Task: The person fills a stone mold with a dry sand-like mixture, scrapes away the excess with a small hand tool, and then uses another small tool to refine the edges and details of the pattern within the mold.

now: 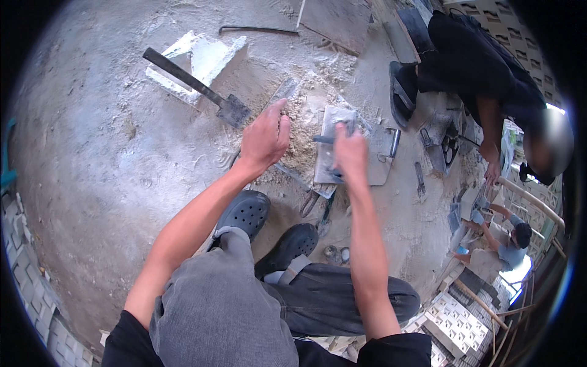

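My right hand (351, 153), slightly blurred, is closed on a pale rectangular plate with dark bars (325, 160), perhaps a hand float. Beneath and beside it lies a flat metal plate with a bar handle (382, 162). Crumbly, sandy mix (298, 131) is heaped between my hands. My left hand (264, 137) rests at the heap's left side, thumb and forefinger stretched apart, next to a flat metal strip (282, 93). Its other fingers are partly hidden. Just left of it, a long-handled flat scraper (232, 111) leans over a white, powder-covered angular block (211, 58).
A bent metal rod (260, 29) and a board (336, 21) lie farther off. Small tools (419, 177) are strewn on the dusty floor to the right. One person in dark clothes (483, 67) bends close by; another (510, 241) works beyond. Patterned blocks (458, 321) are stacked lower right.
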Demonstrator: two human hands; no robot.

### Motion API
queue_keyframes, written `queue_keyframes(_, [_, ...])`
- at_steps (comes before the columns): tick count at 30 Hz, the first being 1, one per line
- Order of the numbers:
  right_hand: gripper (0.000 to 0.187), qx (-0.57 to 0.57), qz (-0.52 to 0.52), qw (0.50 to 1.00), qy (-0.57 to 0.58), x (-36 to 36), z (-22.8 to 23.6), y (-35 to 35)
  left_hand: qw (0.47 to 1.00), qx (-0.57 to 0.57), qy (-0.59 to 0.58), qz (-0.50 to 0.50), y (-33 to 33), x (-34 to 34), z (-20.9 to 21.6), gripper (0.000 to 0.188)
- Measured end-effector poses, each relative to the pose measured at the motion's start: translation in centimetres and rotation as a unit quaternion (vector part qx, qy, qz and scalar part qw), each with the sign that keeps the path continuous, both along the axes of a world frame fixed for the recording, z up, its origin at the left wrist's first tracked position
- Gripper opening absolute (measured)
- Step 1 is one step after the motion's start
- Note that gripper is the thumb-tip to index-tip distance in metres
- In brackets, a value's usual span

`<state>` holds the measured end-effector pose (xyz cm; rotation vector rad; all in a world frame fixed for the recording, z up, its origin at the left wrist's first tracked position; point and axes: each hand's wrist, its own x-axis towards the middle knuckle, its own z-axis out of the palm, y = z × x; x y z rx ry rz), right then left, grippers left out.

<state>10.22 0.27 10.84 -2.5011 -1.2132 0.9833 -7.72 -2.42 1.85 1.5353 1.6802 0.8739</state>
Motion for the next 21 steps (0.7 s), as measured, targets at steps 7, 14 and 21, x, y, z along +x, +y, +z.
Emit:
queue_keyframes(7, [0.052, -0.005, 0.039, 0.999, 0.026, 0.6, -0.8, 0.0, 1.0, -0.002, 0.001, 0.013, -0.4, -0.3, -0.5, 0.037])
queue_keyframes(14, [0.052, -0.006, 0.03, 0.999, -0.024, 0.5, -3.2, -0.7, 0.998, 0.005, -0.048, 0.034, -0.3, 0.7, -0.7, 0.035])
queue_keyframes(21, [0.046, 0.027, 0.04, 0.999, 0.021, 0.1, -1.9, -0.3, 0.99, -0.104, -0.088, 0.023, 1.1, -0.9, -0.4, 0.04])
